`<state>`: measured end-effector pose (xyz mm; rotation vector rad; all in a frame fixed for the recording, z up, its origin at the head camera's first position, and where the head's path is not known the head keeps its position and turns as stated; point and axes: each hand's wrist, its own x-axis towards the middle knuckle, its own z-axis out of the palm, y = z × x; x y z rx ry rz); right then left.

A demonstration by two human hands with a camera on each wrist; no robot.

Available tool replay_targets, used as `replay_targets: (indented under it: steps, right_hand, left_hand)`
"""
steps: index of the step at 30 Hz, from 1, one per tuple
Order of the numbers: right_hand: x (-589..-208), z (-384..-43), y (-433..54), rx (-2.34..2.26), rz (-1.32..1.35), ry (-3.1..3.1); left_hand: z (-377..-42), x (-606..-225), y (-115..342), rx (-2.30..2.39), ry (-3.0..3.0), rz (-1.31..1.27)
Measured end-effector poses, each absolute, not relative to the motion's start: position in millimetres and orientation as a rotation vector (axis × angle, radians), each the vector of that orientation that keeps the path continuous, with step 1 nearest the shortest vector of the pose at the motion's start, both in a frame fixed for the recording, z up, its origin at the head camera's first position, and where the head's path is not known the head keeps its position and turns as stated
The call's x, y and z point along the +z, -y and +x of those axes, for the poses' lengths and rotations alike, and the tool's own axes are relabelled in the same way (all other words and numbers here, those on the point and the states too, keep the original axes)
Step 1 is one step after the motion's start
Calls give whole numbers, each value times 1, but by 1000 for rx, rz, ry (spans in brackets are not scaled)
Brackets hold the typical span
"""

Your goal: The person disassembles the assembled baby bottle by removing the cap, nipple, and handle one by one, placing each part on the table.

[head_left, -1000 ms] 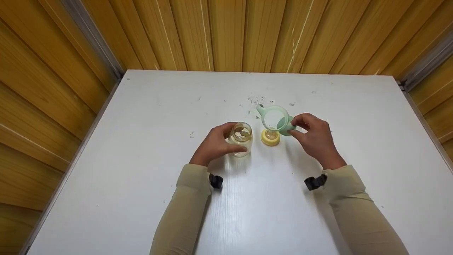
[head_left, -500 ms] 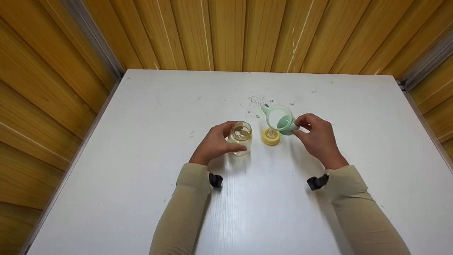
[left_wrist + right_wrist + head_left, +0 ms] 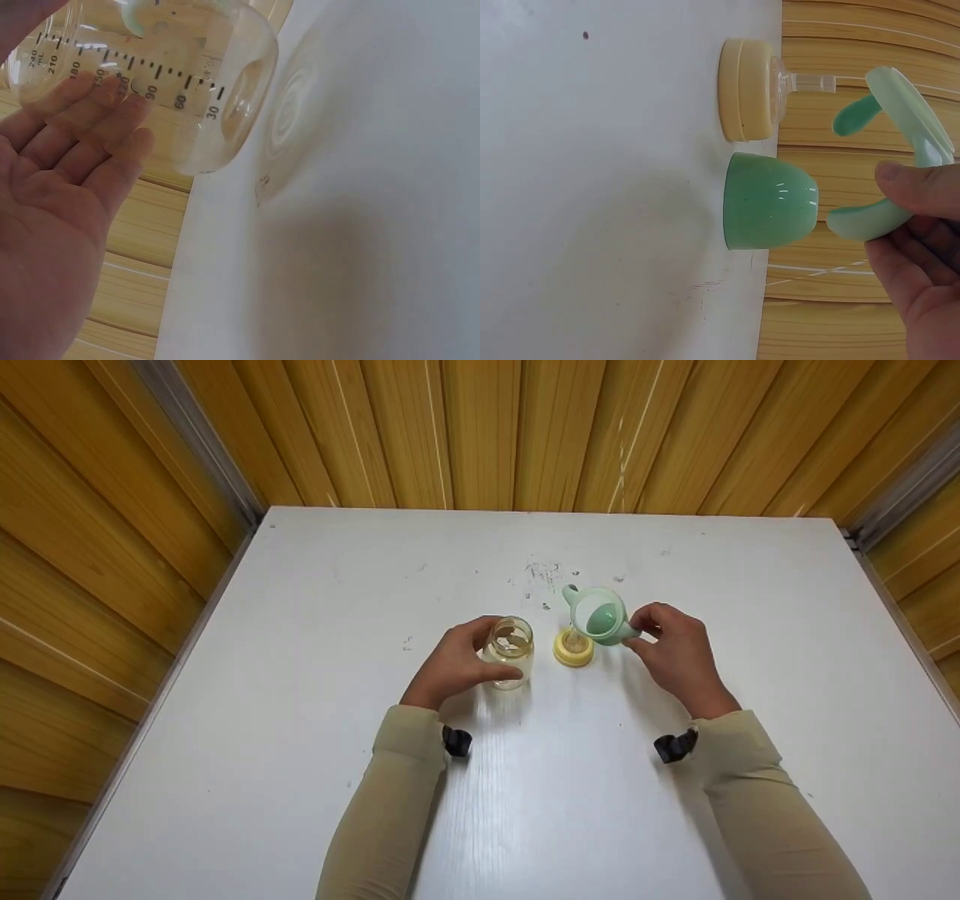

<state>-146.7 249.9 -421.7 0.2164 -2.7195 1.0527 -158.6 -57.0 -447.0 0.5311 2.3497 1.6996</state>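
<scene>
My left hand [image 3: 457, 666] grips a clear baby bottle [image 3: 513, 643] with its mouth up, thumb on the near side and fingers behind. Black millilitre marks run along the bottle in the left wrist view; its base looks slightly off the table. Between finger and thumb, my right hand [image 3: 679, 654] pinches one handle of a pale green two-handled ring [image 3: 906, 112], held in the air. Below it on the table stand a green dome-shaped cap [image 3: 769, 202] and a yellow collar with a clear teat [image 3: 746, 90]. Through the ring, part of the cap shows in the head view.
The white table [image 3: 300, 660] carries scattered dark scuffs [image 3: 541, 574] beyond the hands. Wood-look panels [image 3: 480, 435] rise behind it and at both sides. Black wrist cameras [image 3: 456, 741] sit on both sleeves.
My right hand has shifted a little right with the green ring, which has tilted and now hangs over the cap. The left hand and bottle have hardly moved.
</scene>
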Motion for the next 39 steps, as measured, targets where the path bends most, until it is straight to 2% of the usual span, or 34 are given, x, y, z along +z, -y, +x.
replay_targets:
  steps: [39]
  right_hand:
    - [-438, -154, -264, 903, 138, 2858]
  left_hand:
    - [-158, -449, 56, 1714, -2345, 554]
